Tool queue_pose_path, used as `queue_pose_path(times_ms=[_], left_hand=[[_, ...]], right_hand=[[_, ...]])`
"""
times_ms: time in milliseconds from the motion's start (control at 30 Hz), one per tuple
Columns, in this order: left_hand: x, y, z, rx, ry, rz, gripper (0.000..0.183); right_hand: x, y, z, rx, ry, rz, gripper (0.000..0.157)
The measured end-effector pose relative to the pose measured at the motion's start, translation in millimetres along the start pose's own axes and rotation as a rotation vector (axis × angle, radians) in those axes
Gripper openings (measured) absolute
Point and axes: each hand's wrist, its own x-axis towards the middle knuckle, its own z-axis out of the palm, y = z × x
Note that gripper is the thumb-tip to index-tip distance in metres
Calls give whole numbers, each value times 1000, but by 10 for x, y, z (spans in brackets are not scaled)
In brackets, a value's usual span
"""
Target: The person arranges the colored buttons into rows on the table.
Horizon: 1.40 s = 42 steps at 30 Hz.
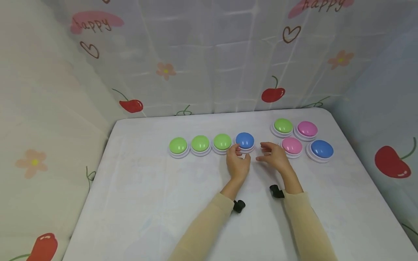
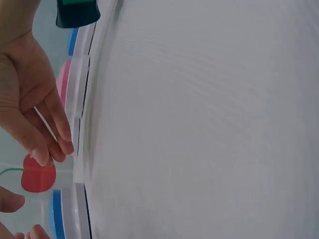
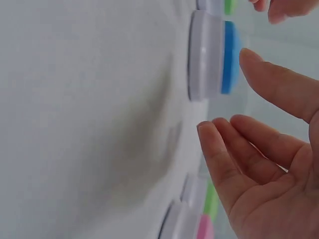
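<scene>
A blue dome button (image 1: 245,140) on a white round base ends a row on the table, with a green button (image 1: 222,141) close on its left. My left hand (image 1: 237,166) is at the near side of the blue button, thumb and fingers apart and loosely bent. In the right wrist view, left-hand fingertips (image 3: 291,7) show above the buttons. My right hand (image 1: 275,157) hovers just right of the blue button, fingers spread from the thumb, palm bare. Beside its knuckles sits a pink button (image 1: 292,145).
Two more green buttons, one in the middle (image 1: 200,144) and one leftmost (image 1: 178,145), continue the row. Another green button (image 1: 283,125), a second pink button (image 1: 307,129) and a second blue button (image 1: 322,149) cluster at right. Printed curtains (image 1: 212,54) surround the white table (image 1: 147,203).
</scene>
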Motion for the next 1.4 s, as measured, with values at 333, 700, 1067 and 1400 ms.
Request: queue_pose_path(times_ms=[333,700,1067,1400], left_hand=[[-34,186,71,-166,-178,65,43],[-108,50,218,-127,-491,11,63],[-154,36,227,-135,-525,11,61],[-138,-1,250,-119,-532,-18,57]], right_hand=[[-568,301,-404,111,344,110,59],[-448,600,-600,146,330,216,85],[-222,744,-606,184,219,203,91],[-174,823,-571,154,186,167,87]])
